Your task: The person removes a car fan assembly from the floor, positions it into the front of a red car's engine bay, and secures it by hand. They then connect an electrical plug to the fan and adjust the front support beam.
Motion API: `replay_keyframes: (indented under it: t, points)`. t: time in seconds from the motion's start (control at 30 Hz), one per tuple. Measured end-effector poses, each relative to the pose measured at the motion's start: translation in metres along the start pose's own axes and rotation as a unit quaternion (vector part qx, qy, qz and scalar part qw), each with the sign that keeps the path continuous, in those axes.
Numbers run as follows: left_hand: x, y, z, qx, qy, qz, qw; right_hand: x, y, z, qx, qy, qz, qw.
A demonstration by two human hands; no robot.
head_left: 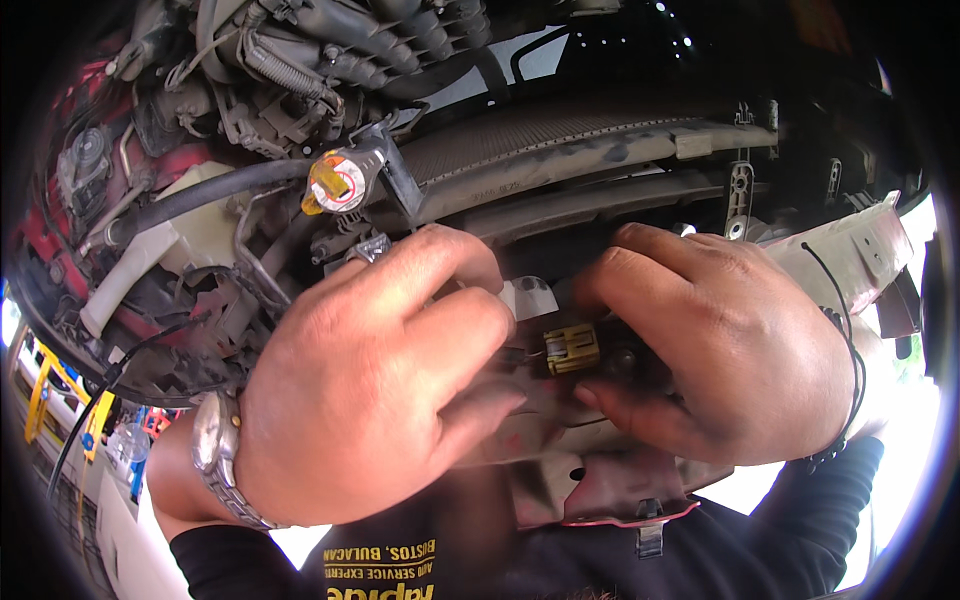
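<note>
Yellow connector (572,350), a small blocky plug, is being held between the two hands at the front edge of an opened engine bay, just below the dark crossmember (600,200) that is running above it. To the left of the connector, the left hand (370,380) is being curled with its fingers (470,320) drawn together, the thumb tip being pressed toward the connector's wiring; whether the plug itself is being pinched cannot be told. To the right of the connector, the right hand (720,340) is being wrapped around a dark part joined to it, fingers clamped. A metal wristwatch (215,450) is being worn on the left wrist. Well above and left of the connector, a yellow-handled dipstick cap (335,182) and a black hose (200,195) are being shown. A white reservoir (200,235) is lying farther left.
</note>
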State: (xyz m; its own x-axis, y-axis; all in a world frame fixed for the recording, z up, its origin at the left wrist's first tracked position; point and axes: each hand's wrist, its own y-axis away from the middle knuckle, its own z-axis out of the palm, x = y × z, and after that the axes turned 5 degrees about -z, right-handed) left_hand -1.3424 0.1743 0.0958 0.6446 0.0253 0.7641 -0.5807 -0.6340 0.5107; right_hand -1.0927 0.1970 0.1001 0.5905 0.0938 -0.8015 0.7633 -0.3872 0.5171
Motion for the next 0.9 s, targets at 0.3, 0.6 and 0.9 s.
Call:
replay_keyframes:
  t: [0.3, 0.6, 0.9]
  points:
    - [-0.009, 0.002, 0.007, -0.018, -0.013, 0.006, 1.000, -0.003, -0.006, 0.002, 0.012, 0.022, -0.023, 0.999]
    - [-0.024, -0.003, 0.014, 0.000, 0.047, 0.023, 0.999, -0.006, -0.012, 0.000, 0.009, 0.028, 0.006, 1.000]
    - [-0.019, 0.000, -0.021, -0.023, -0.060, 0.047, 0.997, -0.006, -0.013, -0.002, -0.013, 0.024, 0.016, 1.000]
